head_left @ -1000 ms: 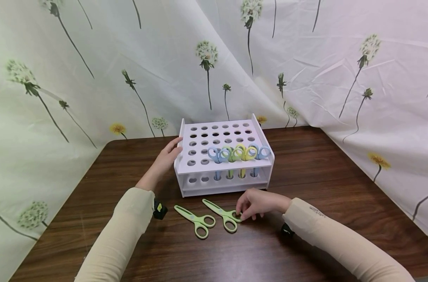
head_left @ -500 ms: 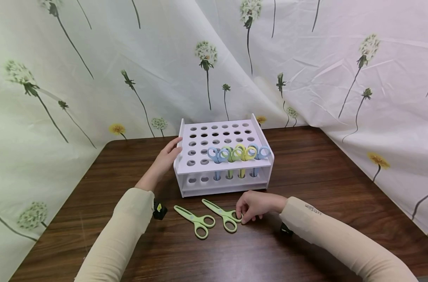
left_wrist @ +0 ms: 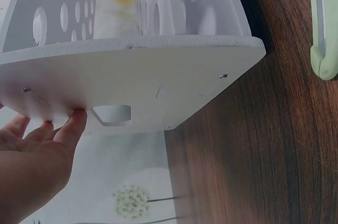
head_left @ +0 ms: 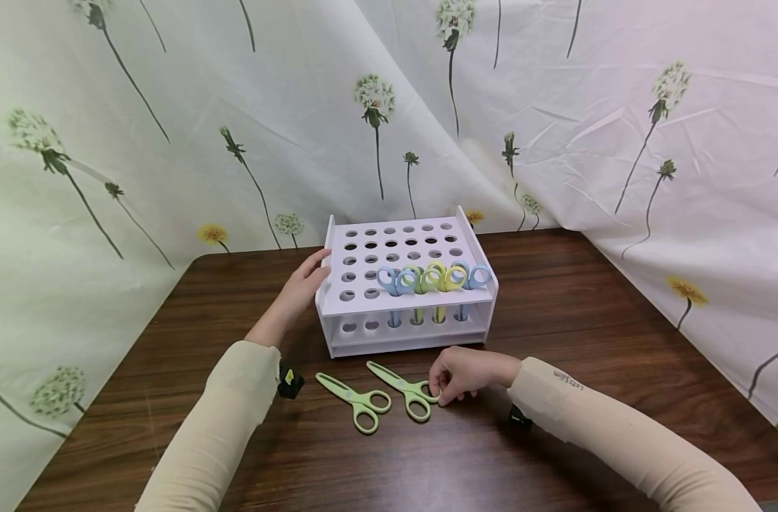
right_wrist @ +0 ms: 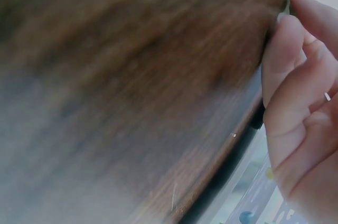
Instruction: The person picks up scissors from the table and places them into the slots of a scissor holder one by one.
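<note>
A white rack (head_left: 408, 344) with rows of round holes stands at the table's middle. My left hand (head_left: 299, 288) rests with its fingers against the rack's left side panel; in the left wrist view, the fingertips touch that panel's outer face (left_wrist: 158, 76). In front of the rack, two pairs of light-green scissors lie flat. My right hand (head_left: 469, 373) pinches a handle loop of the right pair of scissors (head_left: 395, 381), partly hiding that loop. The left pair of scissors (head_left: 340, 389) lies beside it, untouched. The right wrist view shows thumb and fingers (right_wrist: 288, 42) bent close together.
Several scissors stand upright in the rack's front row: blue scissors (head_left: 389, 282), green ones, yellow ones (head_left: 454, 279) and another blue pair (head_left: 481, 276) at the right end. The dark wooden table (head_left: 574, 320) reaches back to a flower-patterned cloth (head_left: 267, 107).
My right hand has shifted very slightly at the scissors' handle since one second ago. The left hand, rack and both green scissors stay in place.
</note>
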Available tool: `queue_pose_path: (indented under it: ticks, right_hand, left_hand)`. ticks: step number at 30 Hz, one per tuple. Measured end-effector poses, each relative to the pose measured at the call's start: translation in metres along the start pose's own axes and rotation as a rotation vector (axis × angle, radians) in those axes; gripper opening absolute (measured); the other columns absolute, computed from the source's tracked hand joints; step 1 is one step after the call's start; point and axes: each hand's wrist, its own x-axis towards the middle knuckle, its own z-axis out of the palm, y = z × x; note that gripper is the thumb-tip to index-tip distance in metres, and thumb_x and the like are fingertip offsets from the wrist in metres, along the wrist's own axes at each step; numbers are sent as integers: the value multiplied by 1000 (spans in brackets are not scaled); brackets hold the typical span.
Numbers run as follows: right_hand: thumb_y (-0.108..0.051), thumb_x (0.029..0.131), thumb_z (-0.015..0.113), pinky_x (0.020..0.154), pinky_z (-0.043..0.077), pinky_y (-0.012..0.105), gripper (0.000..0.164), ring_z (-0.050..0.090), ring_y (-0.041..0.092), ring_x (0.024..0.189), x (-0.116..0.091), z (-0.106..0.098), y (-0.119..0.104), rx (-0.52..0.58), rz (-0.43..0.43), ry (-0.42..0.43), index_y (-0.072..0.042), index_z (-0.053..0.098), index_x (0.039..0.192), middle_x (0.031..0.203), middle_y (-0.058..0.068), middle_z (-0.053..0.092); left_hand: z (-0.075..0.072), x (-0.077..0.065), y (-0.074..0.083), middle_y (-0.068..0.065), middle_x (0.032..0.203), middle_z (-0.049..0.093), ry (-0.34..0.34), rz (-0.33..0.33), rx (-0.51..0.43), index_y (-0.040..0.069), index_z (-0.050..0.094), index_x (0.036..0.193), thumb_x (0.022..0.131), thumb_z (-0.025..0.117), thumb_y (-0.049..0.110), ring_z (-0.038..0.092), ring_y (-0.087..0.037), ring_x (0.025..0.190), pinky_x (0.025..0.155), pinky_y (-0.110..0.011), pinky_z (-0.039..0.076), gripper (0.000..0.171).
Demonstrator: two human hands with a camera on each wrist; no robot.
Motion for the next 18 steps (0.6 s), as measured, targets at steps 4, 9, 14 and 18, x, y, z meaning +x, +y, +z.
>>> queue_pose_path:
  ticks: [4, 9, 14, 18]
  right_hand:
    - [-6, 78, 71, 37, 38, 22, 16, 54, 12, 49, -1, -1, -1, -4, 11, 8, -18, 63, 71, 58, -5, 56]
    - [-8, 80, 70, 38, 39, 23, 15, 56, 15, 52, -3, -3, -2, -1, -2, 19, -19, 63, 72, 61, -3, 57]
    - [-10, 83, 68, 38, 39, 24, 13, 58, 23, 53, -6, -6, -4, -1, -40, 43, -20, 63, 75, 63, 2, 58]
    - [-12, 85, 66, 37, 38, 24, 13, 58, 26, 52, -8, -10, -7, 5, -69, 65, -21, 63, 77, 65, 9, 60]
  left_hand:
    - [0, 5, -8, -13, 150, 17, 18, 15, 11, 14, 28, 145, 99, 39, 25, 18, -30, 133, 104, -47, 19, 49]
    - [1, 5, -10, -15, 148, 21, 18, 15, -8, 14, 27, 145, 99, 39, 25, 30, -31, 125, 101, -46, 25, 49]
    - [3, -4, 6, -17, 148, 18, 1, -9, -26, 11, 25, 146, 99, 38, 21, 29, -34, 125, 101, -48, 23, 50]
    - [2, -3, 5, -16, 149, 17, -2, -11, -29, 12, 25, 146, 99, 38, 22, 28, -34, 126, 101, -50, 23, 50]
